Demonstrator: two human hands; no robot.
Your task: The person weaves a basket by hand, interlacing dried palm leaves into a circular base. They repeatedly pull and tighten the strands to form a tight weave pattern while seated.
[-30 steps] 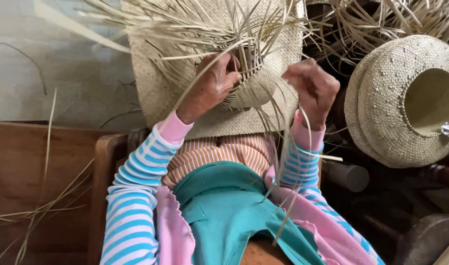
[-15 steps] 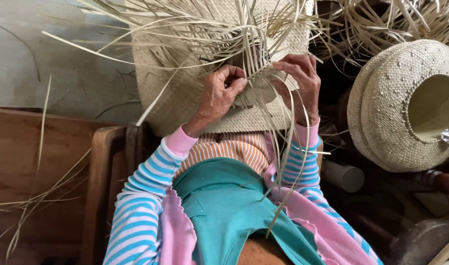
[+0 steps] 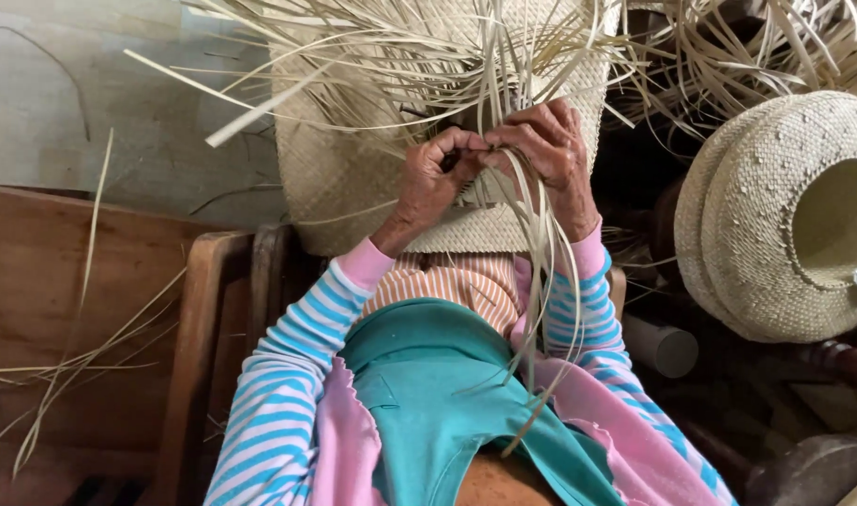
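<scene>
Since a second ago we have brought our hands together: then the right hand was lifted well out to the side of the weave, half a second ago it had closed in, and now the left hand (image 3: 430, 183) and the right hand (image 3: 547, 155) meet knuckle to knuckle at the middle of the woven straw piece (image 3: 353, 178). The loose straw strands (image 3: 391, 66) that fanned upward have shifted too, and several now hang down over our right wrist and across the teal garment (image 3: 438, 394) on our lap.

Our left hand is curled, its fingertips pinched on strands at the weaving edge. Our right hand is bent over the same spot, fingers closed on a bundle of strands that trails down past the striped sleeve (image 3: 578, 309). The woven piece lies over our knees, against the grey wall, its top cut off by the frame.

We cannot make out exactly which strands each finger holds, as the fingertips are hidden behind the knuckles and the straw. The finished straw hat (image 3: 756, 225) at the right is cut by the frame edge. The wooden chair (image 3: 203, 328) at the left is partly hidden by our sleeve.
</scene>
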